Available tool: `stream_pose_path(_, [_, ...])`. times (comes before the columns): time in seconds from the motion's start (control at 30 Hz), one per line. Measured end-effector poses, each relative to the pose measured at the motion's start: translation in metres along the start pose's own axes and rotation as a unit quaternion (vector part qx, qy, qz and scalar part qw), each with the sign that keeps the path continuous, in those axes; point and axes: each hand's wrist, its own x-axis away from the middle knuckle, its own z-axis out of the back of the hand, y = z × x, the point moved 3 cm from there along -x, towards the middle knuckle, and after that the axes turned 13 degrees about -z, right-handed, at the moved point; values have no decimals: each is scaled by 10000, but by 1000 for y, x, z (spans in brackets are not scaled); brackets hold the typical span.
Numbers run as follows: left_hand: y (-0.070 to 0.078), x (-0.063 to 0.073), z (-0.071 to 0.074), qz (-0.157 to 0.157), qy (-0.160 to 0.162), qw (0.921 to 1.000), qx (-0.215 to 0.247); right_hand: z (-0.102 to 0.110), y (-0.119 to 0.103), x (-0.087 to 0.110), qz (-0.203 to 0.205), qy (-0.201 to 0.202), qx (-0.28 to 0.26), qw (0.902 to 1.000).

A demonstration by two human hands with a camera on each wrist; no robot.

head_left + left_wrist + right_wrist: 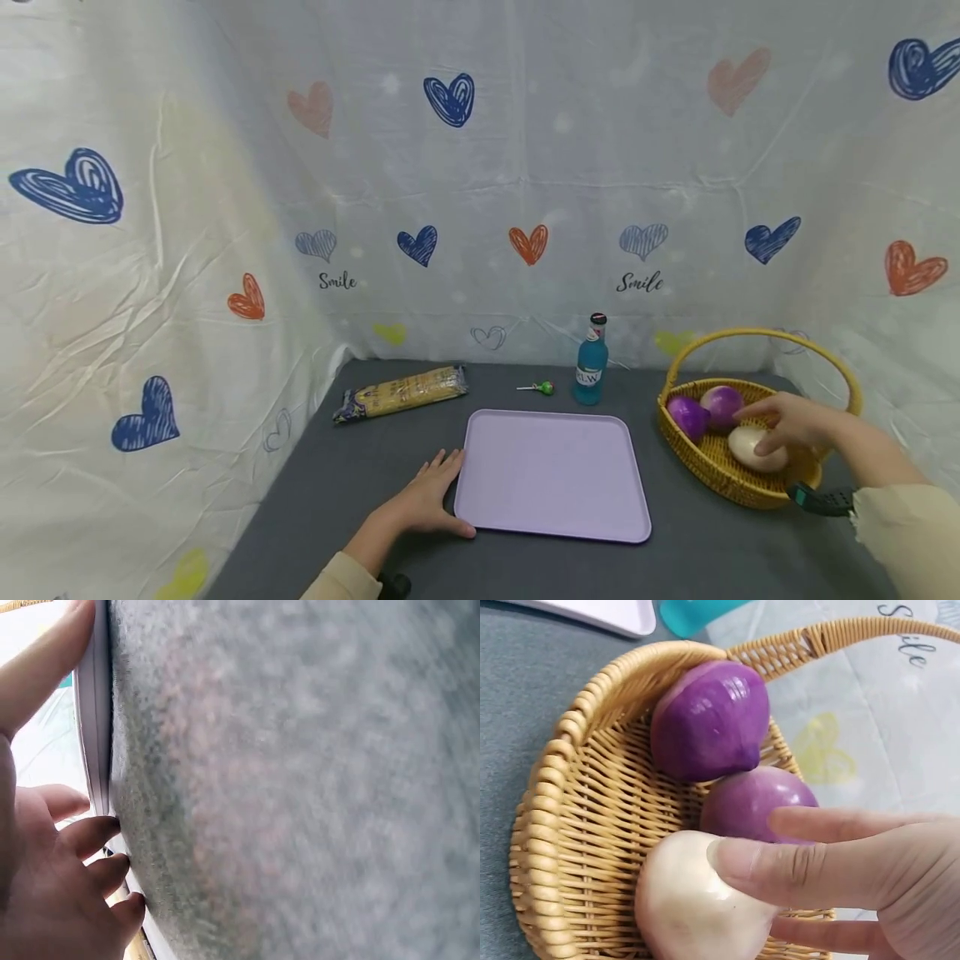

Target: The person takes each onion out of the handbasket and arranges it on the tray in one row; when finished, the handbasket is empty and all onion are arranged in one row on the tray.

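Note:
My left hand (430, 495) rests at the left side of the lilac tray (553, 475), fingers spread and fairly straight, with the thumb along its near left corner. In the left wrist view the fingertips (112, 867) come down on the grey cloth beside the tray's edge. Over the wicker basket (731, 487) reaches my right hand (798, 421), fingers extended. Its thumb overlaps the white onion (697, 900) in the right wrist view, and a finger passes in front of one purple onion (757, 801). Another purple onion (711, 720) lies against the basket's wall.
Behind the tray stand a blue bottle (592, 367) and, to its left, a small green and red lollipop (545, 387). A long yellow packet (405, 394) lies at the back left. The basket's handle (757, 332) arches high. A heart-printed curtain (517, 167) encloses the table.

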Motion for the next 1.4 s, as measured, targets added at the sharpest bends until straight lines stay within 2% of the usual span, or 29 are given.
stream_pose_path(0.13, [-9, -2, -5, -24, -34, 9998, 208, 2, 2, -7, -100, -105, 97, 9998])
stream_pose_path(0.37, [6, 4, 4, -102, -178, 9997, 156, -5, 8, -17, -450, -399, -320, 9977])
stream_pose_path(0.5, [9, 6, 4, -56, -201, 9997, 158, -9, 8, -18, -501, -422, -575, 9962])
stream_pose_path(0.73, [9, 8, 4, -39, -149, 9997, 208, -8, 5, -18, -203, -251, -435, 9985])
stream_pose_path(0.9, [6, 7, 2, -29, -121, 9996, 240, -4, 2, -13, 273, -19, -162, 9995])
stream_pose_path(1.17, [9, 8, 4, -234, -53, 9987, 458, -1, -6, -3, 489, 22, -271, 9984])
stream_pose_path(1.4, [13, 8, 7, -240, -36, 9987, 448, 3, -24, 10, 677, 209, -493, 9963])
